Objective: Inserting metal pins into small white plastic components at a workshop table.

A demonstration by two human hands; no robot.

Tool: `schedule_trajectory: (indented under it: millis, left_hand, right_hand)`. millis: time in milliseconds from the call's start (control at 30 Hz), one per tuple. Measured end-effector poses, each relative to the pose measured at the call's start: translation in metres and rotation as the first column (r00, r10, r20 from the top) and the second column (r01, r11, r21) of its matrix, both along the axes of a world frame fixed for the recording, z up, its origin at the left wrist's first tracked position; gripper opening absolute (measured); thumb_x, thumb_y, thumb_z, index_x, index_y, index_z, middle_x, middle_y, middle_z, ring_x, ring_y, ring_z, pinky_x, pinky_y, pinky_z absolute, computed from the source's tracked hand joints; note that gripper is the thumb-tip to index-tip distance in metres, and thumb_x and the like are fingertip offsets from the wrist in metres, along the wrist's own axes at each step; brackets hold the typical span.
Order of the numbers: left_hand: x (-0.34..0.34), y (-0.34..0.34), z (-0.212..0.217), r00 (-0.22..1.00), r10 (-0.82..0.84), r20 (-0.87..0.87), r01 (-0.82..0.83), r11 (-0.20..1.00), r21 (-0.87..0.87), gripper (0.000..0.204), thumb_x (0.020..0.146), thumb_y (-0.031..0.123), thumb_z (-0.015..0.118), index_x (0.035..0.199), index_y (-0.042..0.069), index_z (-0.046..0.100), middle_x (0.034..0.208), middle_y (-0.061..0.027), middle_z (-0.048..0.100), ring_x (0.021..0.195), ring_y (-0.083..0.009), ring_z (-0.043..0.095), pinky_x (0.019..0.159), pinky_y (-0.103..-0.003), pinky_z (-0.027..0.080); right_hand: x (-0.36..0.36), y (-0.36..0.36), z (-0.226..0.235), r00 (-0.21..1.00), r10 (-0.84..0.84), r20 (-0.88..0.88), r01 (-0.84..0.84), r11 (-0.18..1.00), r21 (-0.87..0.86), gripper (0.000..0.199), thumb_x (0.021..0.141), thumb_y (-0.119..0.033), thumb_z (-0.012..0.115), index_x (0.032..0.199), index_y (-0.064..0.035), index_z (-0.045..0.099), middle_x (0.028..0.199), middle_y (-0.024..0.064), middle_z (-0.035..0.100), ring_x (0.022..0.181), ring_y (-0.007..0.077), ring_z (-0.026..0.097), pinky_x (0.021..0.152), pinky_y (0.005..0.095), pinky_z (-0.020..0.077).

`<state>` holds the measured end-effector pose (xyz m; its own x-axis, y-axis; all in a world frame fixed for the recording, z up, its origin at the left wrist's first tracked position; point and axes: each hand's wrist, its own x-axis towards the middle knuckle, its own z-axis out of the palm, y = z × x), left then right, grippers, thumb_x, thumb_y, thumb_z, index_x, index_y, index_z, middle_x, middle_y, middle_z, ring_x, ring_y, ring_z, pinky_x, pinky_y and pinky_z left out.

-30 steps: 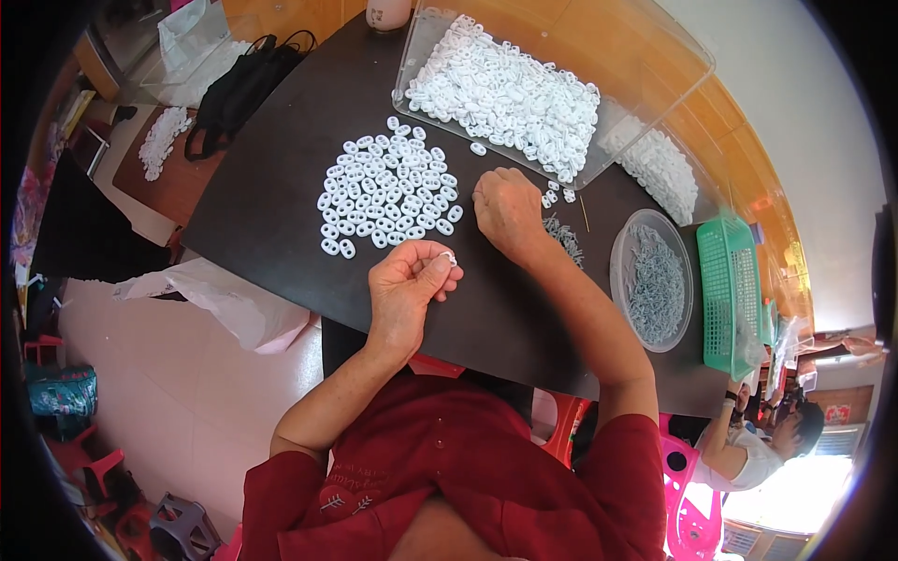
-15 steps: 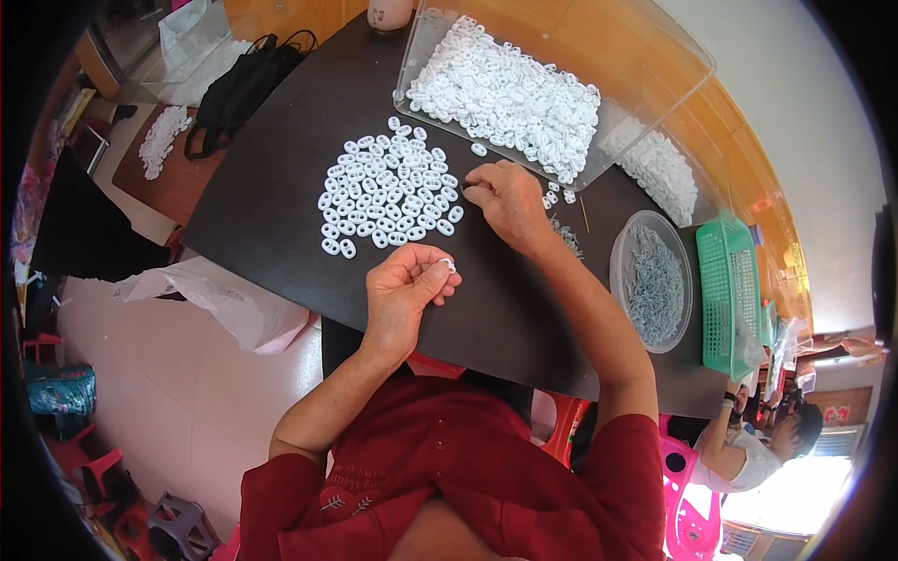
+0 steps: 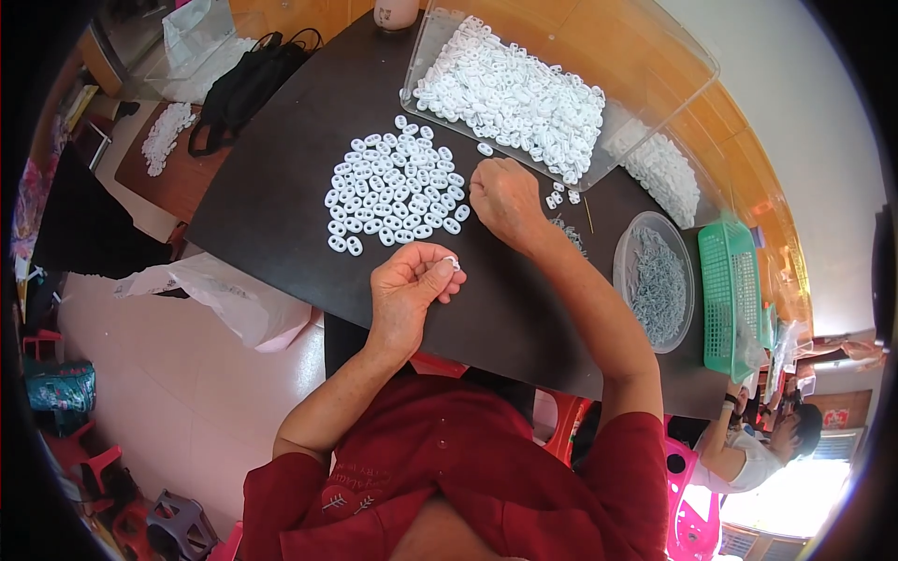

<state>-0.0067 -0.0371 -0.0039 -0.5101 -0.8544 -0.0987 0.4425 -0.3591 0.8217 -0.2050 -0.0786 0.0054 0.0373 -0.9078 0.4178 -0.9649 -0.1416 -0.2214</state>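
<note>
From my remote station I read the left hand (image 3: pixel 409 292) as curled, its fingertips (image 3: pixel 447 273) pinched on one small white plastic piece (image 3: pixel 453 263), held just above the dark table (image 3: pixel 281 187) near its front edge. The right hand (image 3: pixel 505 198) is closed into a loose fist, knuckles up, resting at the table surface; whether it encloses anything I cannot tell, since the fingers are turned under and away from me.

Immediately left of the right hand, a spread cluster of white pieces (image 3: pixel 397 194) lies flat on the table in a rough single layer. A few loose white pieces (image 3: pixel 558 197) sit just beyond the right hand, beside the near edge of a clear tray (image 3: pixel 430 37) heaped with more white pieces (image 3: pixel 514 93). A small scatter of grey metal parts (image 3: pixel 568 231) lies on the table against the right forearm.

Further right, a round clear bowl (image 3: pixel 625 271) holds grey metal parts, and a green basket (image 3: pixel 730 280) stands just beside it. At the far left corner of the table I see a black bag (image 3: pixel 245 86). A crumpled white plastic bag (image 3: pixel 224 294) hangs off the table's left edge. Another person (image 3: pixel 758 449) sits at lower right, well apart from both hands.
</note>
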Motion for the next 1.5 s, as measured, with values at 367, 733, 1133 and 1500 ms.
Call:
schedule_trajectory:
  millis: [367,733,1133,1500]
  left_hand:
    - [-0.002,0.003,0.006,1.0,-0.003,0.013,0.003,1.0,-0.008,0.013,0.087,0.009,0.062,0.094,-0.002,0.061,0.079,-0.0079,0.064,0.066,-0.01,0.058,0.059,-0.021,0.046]
    - [-0.005,0.015,0.012,0.997,-0.061,0.045,0.061,0.998,0.007,0.012,0.088,0.008,0.061,0.093,-0.002,0.061,0.079,-0.006,0.064,0.067,-0.0088,0.057,0.06,-0.02,0.045]
    - [-0.001,0.018,0.009,0.995,-0.077,0.063,0.082,0.994,-0.078,0.011,0.09,0.009,0.058,0.096,0.0,0.06,0.08,-0.0009,0.06,0.07,-0.0041,0.052,0.062,-0.017,0.041]
    - [-0.004,0.025,0.0,0.991,0.019,0.132,0.015,0.969,-0.245,0.009,0.09,0.005,0.057,0.096,-0.002,0.059,0.079,0.0014,0.056,0.07,-0.0036,0.048,0.062,-0.017,0.041]
  right_hand:
    - [0.029,0.095,0.047,0.638,-0.105,0.763,-0.148,0.955,0.255,0.01,0.078,0.001,0.065,0.087,-0.0016,0.063,0.078,-0.0013,0.059,0.07,0.0044,0.052,0.063,0.0204,0.043]
    - [0.043,0.115,0.047,0.546,-0.149,0.825,-0.097,0.966,0.238,0.014,0.076,0.002,0.067,0.09,-0.0002,0.063,0.083,0.0004,0.061,0.074,0.006,0.054,0.067,0.0213,0.0447]
    - [0.051,0.111,0.052,0.634,-0.124,0.763,-0.108,0.963,0.247,0.014,0.075,0.002,0.068,0.087,-0.001,0.062,0.08,0.0013,0.06,0.072,0.0076,0.054,0.067,0.0225,0.0447]
    - [0.052,0.109,0.05,0.626,-0.127,0.769,-0.126,0.957,0.26,0.012,0.074,0.002,0.068,0.084,-0.0012,0.062,0.078,0.0002,0.061,0.07,0.0061,0.053,0.063,0.022,0.0433]
